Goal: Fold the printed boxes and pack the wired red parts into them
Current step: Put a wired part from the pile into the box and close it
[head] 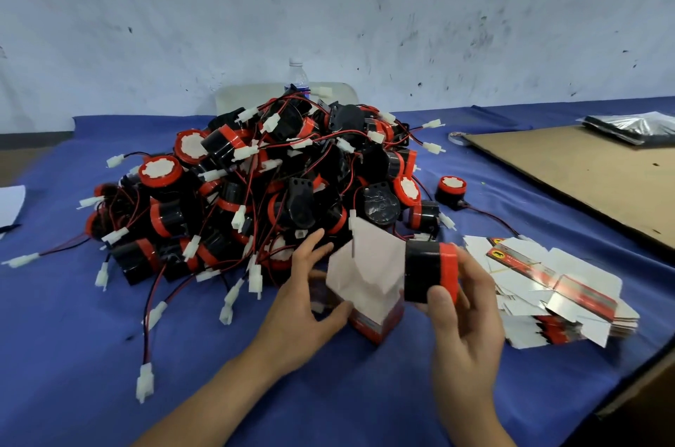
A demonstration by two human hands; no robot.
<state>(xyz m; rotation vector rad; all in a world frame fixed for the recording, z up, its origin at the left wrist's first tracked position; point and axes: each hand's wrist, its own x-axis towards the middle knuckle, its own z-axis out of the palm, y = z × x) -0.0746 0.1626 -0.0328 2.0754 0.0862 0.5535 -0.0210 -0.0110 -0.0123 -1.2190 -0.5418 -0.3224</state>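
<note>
Left hand: my left hand holds the box from its left side. The thumb lies on the near face and the fingers reach along the far side, so the hold is loose and only partly closed.
Right hand: my right hand is wrapped round one part. The thumb is in front on the red band and the fingers are curled behind it.
Box: it stands upright on the blue cloth between my hands, with its white top flaps open and its red printed sides below.
Part in hand: it has a black body with a red end and lies on its side, black end toward the box, right at the open flaps. I cannot tell whether it is inside yet.
Pile of parts: a big tangled heap with red and black wires and white plugs, just behind the box.
Stack of flat boxes: unfolded and fanned out, just right of my right hand.
Loose part: it sits alone at the right edge of the heap.
Cardboard sheet: it lies flat, far right, with a plastic bag on its far end.
Bottle: it stands upright behind the heap.
</note>
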